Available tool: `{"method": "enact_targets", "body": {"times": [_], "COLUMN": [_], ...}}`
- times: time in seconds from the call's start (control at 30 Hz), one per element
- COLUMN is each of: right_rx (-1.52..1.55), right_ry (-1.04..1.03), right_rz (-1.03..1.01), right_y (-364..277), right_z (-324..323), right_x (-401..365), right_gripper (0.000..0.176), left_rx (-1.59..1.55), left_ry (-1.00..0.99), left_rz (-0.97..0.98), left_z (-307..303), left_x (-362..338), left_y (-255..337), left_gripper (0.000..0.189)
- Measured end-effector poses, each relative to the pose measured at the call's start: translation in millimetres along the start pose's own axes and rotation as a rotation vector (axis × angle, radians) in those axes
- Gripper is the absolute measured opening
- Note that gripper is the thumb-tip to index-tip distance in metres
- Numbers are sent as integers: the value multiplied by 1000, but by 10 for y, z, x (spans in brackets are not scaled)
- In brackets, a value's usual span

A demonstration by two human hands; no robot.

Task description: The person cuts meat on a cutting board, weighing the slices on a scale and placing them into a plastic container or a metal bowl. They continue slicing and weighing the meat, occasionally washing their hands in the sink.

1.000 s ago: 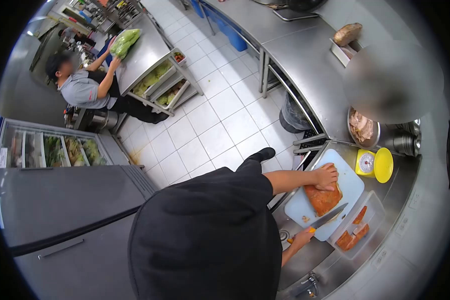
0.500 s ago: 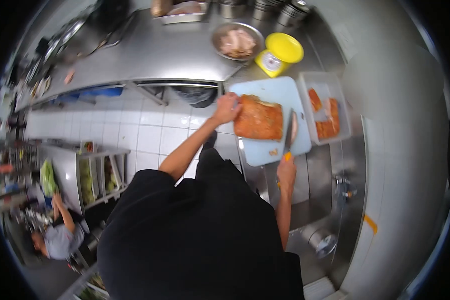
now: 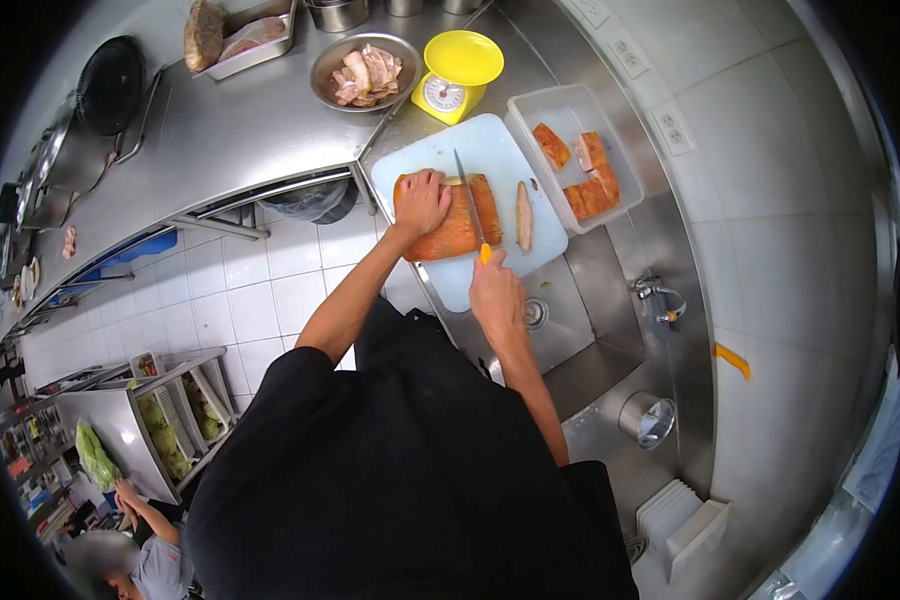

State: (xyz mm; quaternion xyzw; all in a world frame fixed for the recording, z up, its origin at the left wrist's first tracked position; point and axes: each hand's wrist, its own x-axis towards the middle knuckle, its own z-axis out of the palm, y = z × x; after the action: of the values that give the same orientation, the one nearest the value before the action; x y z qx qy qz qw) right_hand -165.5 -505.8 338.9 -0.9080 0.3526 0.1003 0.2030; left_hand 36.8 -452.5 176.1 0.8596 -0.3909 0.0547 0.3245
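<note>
A thick slab of orange-brown meat [image 3: 440, 240] lies on a pale blue cutting board [image 3: 560, 240]. My left hand [image 3: 423, 203] presses down on the slab's upper left part, fingers bent over its top. In my right hand [image 3: 497, 295] is a long knife [image 3: 470, 205], gripped by its orange handle. The blade crosses the top of the slab near its right end, with the tip pointing away from me. A thin cut slice of meat [image 3: 524, 216] rests on the board to the right of the slab.
Right of the board stands a clear plastic tub [image 3: 625, 205] with several meat pieces. A yellow scale [image 3: 460, 75] and a metal bowl [image 3: 322, 80] of sliced meat stand beyond. A sink [image 3: 570, 320] lies at the right. Another person [image 3: 160, 560] handles leafy greens at lower left.
My left hand has moved from the slab's left edge onto its top. The knife has gone from beside the cut slice to over the slab. The view has shifted.
</note>
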Motion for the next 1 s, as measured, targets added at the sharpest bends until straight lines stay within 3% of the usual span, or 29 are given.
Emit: {"method": "enact_targets", "body": {"times": [0.13,0.4,0.57,0.8,0.9,1.0], "right_rx": [-40,-46,35,-59,40,35], "right_ry": [-26,-105,25,-91,-40,43], "right_rz": [17,53,-23,25,92,22], "right_y": [-57,-302,-137,-109,107,135], "right_z": [24,-79,630,-103,579,882], "right_x": [7,189,1019,79,369,726], "right_gripper": [31,31,28,22,24,26], "left_rx": [4,18,73,179,193,212], "left_ry": [123,82,65,95,115,95], "left_rz": [-35,-52,-46,-42,-30,-51], "left_z": [35,-39,-15,13,56,40], "left_x": [-55,32,64,-47,28,55], "left_y": [71,95,78,138,103,101], "left_gripper": [35,31,31,31,30,30]}}
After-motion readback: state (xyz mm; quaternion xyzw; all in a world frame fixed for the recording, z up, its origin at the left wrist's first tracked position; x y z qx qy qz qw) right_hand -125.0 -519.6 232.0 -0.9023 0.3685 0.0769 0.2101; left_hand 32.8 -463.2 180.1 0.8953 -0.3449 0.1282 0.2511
